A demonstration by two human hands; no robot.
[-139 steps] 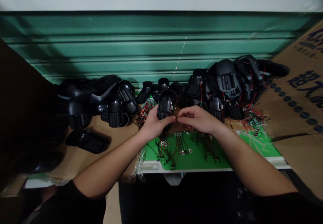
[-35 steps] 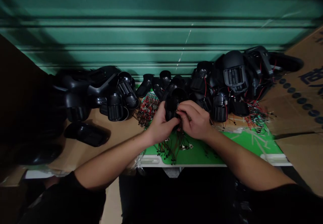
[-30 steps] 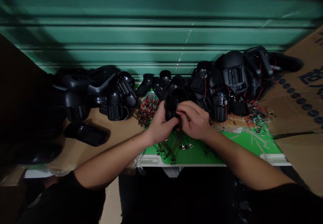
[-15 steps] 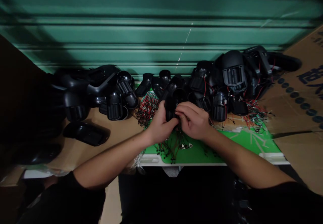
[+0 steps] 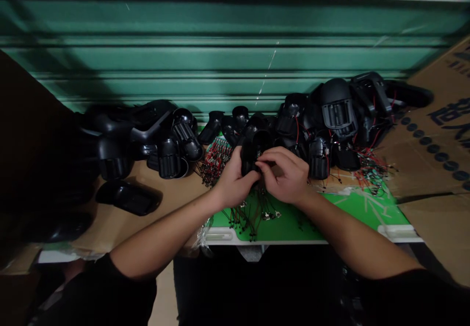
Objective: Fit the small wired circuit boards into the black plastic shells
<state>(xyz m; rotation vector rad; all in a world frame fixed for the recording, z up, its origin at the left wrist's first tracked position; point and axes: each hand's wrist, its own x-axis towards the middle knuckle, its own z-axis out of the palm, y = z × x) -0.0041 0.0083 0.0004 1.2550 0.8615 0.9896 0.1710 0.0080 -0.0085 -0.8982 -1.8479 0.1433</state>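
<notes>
My left hand [image 5: 232, 183] grips a black plastic housing [image 5: 252, 153] from the left and below, holding it above the green mat [image 5: 352, 208]. My right hand [image 5: 285, 175] presses its fingertips against the housing's right side, pinching a small part with thin wires; the part itself is mostly hidden by my fingers. Both hands touch at the housing. Small switch boards with black wires [image 5: 257, 213] lie on the mat just below my hands.
A pile of black housings with red wires [image 5: 338, 120] fills the back right. Another pile of black shells [image 5: 147, 140] lies at the back left, with a flat black cover [image 5: 128, 197] nearer. A red-wired bundle [image 5: 216, 157] sits beside my left hand. Cardboard [image 5: 433, 150] rises right; green shutter [image 5: 220, 61] behind.
Since 4.6 s ago my hands pulled the housing lower and my right fingers closed onto its side. Over the last second the hands barely move; the view shifts down slightly.
</notes>
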